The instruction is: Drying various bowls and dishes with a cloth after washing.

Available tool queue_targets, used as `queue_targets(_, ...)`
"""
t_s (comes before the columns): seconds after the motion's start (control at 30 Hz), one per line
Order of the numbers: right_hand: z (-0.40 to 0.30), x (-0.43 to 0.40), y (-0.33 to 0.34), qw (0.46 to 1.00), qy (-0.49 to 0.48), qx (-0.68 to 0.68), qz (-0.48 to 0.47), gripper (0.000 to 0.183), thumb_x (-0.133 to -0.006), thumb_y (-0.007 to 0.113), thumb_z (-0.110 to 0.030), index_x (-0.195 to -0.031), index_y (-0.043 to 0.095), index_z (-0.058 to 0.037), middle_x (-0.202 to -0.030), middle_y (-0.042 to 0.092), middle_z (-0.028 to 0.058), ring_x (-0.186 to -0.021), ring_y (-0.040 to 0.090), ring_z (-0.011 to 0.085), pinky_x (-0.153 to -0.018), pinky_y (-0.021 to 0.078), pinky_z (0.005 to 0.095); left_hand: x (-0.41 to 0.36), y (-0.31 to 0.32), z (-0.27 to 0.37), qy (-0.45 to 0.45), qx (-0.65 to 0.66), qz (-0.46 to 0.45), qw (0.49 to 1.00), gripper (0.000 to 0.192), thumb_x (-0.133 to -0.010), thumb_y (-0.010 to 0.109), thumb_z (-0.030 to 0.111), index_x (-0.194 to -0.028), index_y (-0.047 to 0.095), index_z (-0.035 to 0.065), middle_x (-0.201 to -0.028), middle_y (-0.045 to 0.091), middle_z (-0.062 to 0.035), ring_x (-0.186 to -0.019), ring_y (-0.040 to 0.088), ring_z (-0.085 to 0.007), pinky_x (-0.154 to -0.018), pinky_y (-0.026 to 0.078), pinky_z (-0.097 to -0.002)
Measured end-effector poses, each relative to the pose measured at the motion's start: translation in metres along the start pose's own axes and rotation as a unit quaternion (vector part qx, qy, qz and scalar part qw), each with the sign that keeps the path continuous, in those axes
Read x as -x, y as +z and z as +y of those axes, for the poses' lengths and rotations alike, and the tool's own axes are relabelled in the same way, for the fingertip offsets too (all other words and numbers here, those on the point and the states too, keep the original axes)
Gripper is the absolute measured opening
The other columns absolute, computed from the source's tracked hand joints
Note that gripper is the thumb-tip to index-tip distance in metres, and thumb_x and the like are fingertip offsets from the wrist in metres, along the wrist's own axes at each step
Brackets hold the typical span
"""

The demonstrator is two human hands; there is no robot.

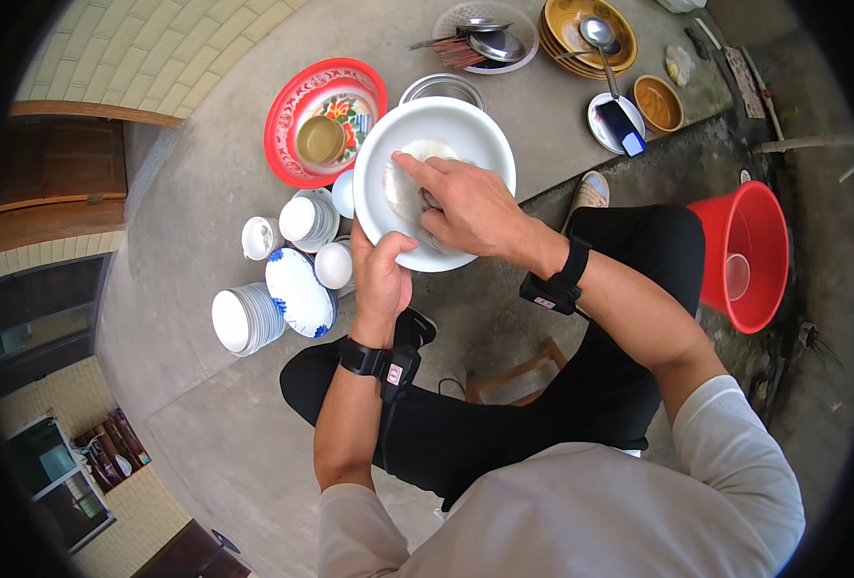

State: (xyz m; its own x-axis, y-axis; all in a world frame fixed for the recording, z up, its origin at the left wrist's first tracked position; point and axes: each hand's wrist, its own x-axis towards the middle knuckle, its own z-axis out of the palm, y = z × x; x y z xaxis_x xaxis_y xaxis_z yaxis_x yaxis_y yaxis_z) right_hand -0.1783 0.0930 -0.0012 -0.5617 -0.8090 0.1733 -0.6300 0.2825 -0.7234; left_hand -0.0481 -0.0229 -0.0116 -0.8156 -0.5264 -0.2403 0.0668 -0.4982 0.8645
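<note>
My left hand (383,274) holds a white basin (495,152) by its near left rim, thumb over the edge and fingers beneath. The basin is tilted towards me above the concrete floor. Inside it is my right hand (463,199), index finger stretched across the bottom and the other fingers curled. A small grey item (427,199) shows under those fingers; the hand hides most of it, so its kind is unclear. Whitish wet-looking marks cover the basin's bottom. Close to the left hand are stacked white bowls (333,265) and an oval plate with blue flowers (300,292).
Left stand a red floral enamel basin (282,123) and stacked white dishes (230,321). Behind are a metal basin (441,83), a colander (531,32) with chopsticks and lids, and brown bowls (571,22). A phone (620,126) lies on a saucer; right stands a red bucket (766,238).
</note>
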Motion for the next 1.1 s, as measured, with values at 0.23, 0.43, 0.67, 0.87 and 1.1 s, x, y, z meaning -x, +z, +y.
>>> queue_targets(0.23, 0.004, 0.004, 0.005, 0.992, -0.104, 0.016, -0.075, 0.039, -0.083, 0.070, -0.013, -0.121, 0.074, -0.0080, -0.096, 0.067, 0.0096, -0.094, 0.066, 0.0323, -0.078, 0.0539, 0.0448, 0.000, -0.007, -0.002, -0.019, 0.022, 0.007, 1.000, 0.073, -0.074, 0.053, -0.007, -0.146, 0.046, 0.0008, -0.135, 0.058, -0.0121, -0.122, 0.059, -0.0230, -0.105, 0.050, -0.0359)
queue_targets(0.43, 0.018, -0.010, 0.013, 0.987, 0.123, -0.095, 0.032, 0.033, -0.086, 0.076, -0.034, -0.076, 0.079, -0.0031, -0.069, 0.070, 0.0171, -0.067, 0.069, 0.0373, -0.065, 0.0543, 0.0464, 0.000, 0.002, -0.014, -0.020, 0.014, 0.009, 1.000, 0.077, -0.072, 0.052, -0.009, -0.148, 0.045, 0.0015, -0.136, 0.057, -0.0116, -0.123, 0.058, -0.0224, -0.105, 0.049, -0.0338)
queue_targets(0.67, 0.020, -0.009, 0.013, 0.995, 0.036, -0.014, 0.091, 0.027, -0.086, 0.076, -0.033, -0.077, 0.080, -0.0074, -0.068, 0.070, 0.0167, -0.064, 0.069, 0.0357, -0.064, 0.0552, 0.0464, 0.001, 0.006, -0.015, -0.009, -0.030, -0.017, 0.999, 0.086, -0.069, 0.052, -0.011, -0.154, 0.041, 0.0036, -0.136, 0.057, -0.0099, -0.122, 0.057, -0.0201, -0.104, 0.048, -0.0313)
queue_targets(0.87, 0.027, -0.012, 0.017, 0.994, -0.034, 0.010, 0.101, 0.027, -0.087, 0.077, -0.027, -0.073, 0.075, -0.0042, -0.066, 0.069, 0.0166, -0.061, 0.067, 0.0354, -0.059, 0.0531, 0.0445, 0.004, 0.010, -0.014, 0.002, -0.042, -0.016, 0.999, 0.086, -0.069, 0.052, -0.011, -0.153, 0.041, 0.0030, -0.136, 0.056, -0.0107, -0.124, 0.057, -0.0216, -0.106, 0.048, -0.0327)
queue_targets(1.1, 0.032, -0.015, 0.022, 0.988, 0.046, 0.000, 0.145, 0.035, -0.089, 0.072, -0.031, -0.072, 0.074, -0.0007, -0.063, 0.065, 0.0202, -0.064, 0.069, 0.0382, -0.061, 0.0542, 0.0470, 0.004, 0.009, -0.014, -0.011, -0.060, -0.033, 0.998, 0.085, -0.070, 0.051, -0.011, -0.153, 0.041, 0.0026, -0.137, 0.055, -0.0114, -0.125, 0.057, -0.0215, -0.107, 0.047, -0.0333)
